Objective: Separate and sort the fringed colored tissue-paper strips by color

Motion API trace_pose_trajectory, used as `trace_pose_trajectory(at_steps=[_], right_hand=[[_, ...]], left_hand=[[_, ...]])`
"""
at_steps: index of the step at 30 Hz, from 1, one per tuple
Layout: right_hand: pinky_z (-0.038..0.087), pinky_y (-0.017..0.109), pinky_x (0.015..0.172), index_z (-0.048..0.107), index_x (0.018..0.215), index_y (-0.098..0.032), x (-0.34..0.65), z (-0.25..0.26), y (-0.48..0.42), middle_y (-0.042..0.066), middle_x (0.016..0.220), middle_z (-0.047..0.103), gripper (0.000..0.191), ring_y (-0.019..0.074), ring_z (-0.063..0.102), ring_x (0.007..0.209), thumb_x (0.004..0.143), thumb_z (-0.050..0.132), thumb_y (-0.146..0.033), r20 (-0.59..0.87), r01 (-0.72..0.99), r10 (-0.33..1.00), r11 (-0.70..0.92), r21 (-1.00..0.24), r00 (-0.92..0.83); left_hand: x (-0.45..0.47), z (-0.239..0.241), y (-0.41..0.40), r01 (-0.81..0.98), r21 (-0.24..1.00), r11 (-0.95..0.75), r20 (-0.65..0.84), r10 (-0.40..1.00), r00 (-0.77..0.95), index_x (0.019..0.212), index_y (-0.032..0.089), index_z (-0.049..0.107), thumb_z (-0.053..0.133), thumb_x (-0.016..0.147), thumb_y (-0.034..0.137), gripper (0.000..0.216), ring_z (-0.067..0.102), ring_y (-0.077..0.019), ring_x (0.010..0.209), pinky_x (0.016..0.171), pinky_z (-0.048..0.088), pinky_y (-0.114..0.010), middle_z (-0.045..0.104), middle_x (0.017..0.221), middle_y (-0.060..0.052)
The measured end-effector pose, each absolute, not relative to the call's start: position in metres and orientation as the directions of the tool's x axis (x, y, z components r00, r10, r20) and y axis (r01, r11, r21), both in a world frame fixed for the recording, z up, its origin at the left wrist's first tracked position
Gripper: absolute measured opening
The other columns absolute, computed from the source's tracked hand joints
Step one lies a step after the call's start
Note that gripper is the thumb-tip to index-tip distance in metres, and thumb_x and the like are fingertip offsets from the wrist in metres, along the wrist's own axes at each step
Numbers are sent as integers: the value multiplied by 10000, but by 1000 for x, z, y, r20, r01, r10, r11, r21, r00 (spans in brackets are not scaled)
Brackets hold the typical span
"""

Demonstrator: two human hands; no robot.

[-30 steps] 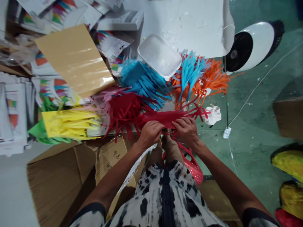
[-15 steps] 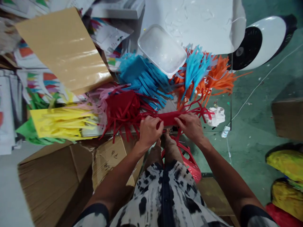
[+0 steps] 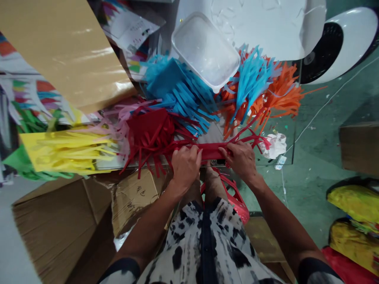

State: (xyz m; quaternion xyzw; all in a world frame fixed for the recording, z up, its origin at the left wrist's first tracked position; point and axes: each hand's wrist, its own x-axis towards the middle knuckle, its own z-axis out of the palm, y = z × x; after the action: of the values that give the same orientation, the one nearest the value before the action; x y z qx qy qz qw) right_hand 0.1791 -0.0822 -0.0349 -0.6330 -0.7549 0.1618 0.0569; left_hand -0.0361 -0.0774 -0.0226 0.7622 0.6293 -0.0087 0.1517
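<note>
Clearly, your left hand point(image 3: 185, 163) and right hand point(image 3: 241, 157) were both closed on the red fringed paper strip point(image 3: 211, 150). They pinched its uncut band from either end, just below the middle of the frame at the near edge of the glass tabletop point(image 3: 288, 130). Some of its cut tails trailed right toward the crumpled white tissue point(image 3: 276, 144). To the left they ran into the red fringe pile point(image 3: 151, 132); whether they were tangled with it I could not tell.

By the look of it, the strip was very light, limp and easy to tear, thin paper that would flop rather than hold a shape. The solid band between your thumbs seemed the safe place to grip, since the slit tails would likely rip or snag if pulled.

Blue fringe point(image 3: 180, 92) lay above it at the centre, orange fringe point(image 3: 280, 98) at the upper right and yellow fringe point(image 3: 65, 152) at the left. A white plastic tray point(image 3: 205, 49) rested on top near the upper middle.
</note>
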Motion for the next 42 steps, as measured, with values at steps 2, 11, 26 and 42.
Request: trace_pose_trajectory(at_steps=[2,11,26,42], right_hand=[[282,352,743,643,727,-219,178,-38,-81,39,682,684,449,215,572,737,1061,538,-501,-109,947,980,126,-295,-164],[269,348,718,669,711,-205,176,-46,-79,65,676,694,488,210,562,704,1040,555,-547,-111,966,983,116,-230,-145],[317,366,713,727,787,-206,171,-41,-74,94,705,717,465,238,602,711,1053,500,-513,-193,962,978,27,-271,-82],[416,575,1083,674,1328,-231,202,6,-120,125,1297,727,445,350,635,1224,925,505,-142,166,923,970,-105,-370,178]], left_hand=[[-35,-23,-74,966,202,-159,-226,952,204,970,202,701,508,1072,376,279,660,-270,874,825,364,-392,715,839,-94],[-36,-25,-78,961,188,-201,-201,950,238,960,199,682,514,1067,363,258,644,-283,891,777,365,-398,708,798,-87],[-29,-22,-105,763,465,-448,-37,852,523,1508,204,568,457,1057,230,466,525,-269,1451,1219,366,-475,627,1508,-107],[-32,-50,-112,721,453,-524,-65,787,613,1593,230,464,521,1054,325,551,389,-272,1566,1247,387,-481,404,1682,-109]])
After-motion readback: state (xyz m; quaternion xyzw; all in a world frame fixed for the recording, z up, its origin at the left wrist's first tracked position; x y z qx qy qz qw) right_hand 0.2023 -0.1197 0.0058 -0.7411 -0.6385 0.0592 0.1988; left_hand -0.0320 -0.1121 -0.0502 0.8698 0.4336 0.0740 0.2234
